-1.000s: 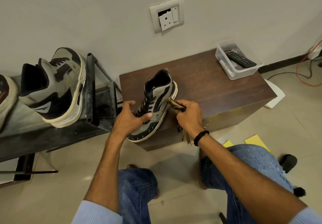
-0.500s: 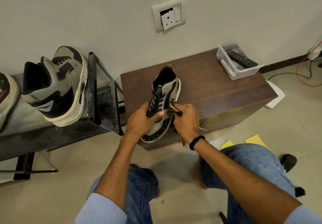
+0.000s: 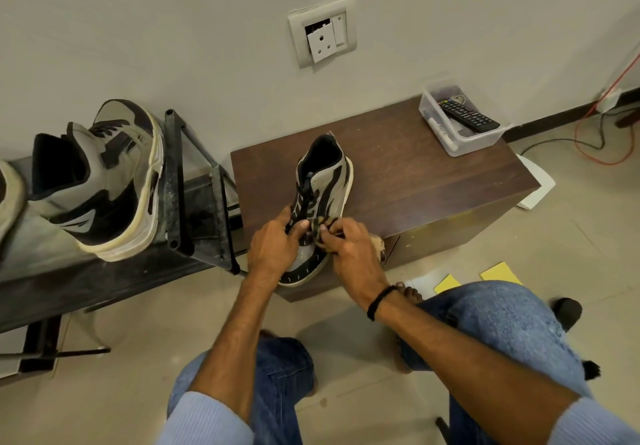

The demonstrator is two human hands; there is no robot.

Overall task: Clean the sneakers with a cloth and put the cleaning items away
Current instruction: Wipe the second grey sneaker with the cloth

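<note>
A grey and black sneaker (image 3: 325, 181) with a white sole stands on the dark wooden cabinet (image 3: 415, 181), its toe over the near edge. My left hand (image 3: 275, 245) grips its left side near the laces. My right hand (image 3: 349, 247) presses a striped brown cloth (image 3: 320, 224) onto the laces and toe area; a frayed end of the cloth shows behind my wrist. A second grey and black sneaker (image 3: 100, 181) rests on the black metal rack (image 3: 194, 202) to the left.
A clear plastic box (image 3: 460, 139) with a remote control sits at the cabinet's far right corner. A wall socket (image 3: 322, 32) is above. Cables (image 3: 602, 139) run along the floor at right. Yellow papers (image 3: 498, 271) lie by my right knee.
The sneaker has been turned so its toe points more toward me. Both hands have come closer together, and the cloth has moved from the shoe's right side onto the laces.
</note>
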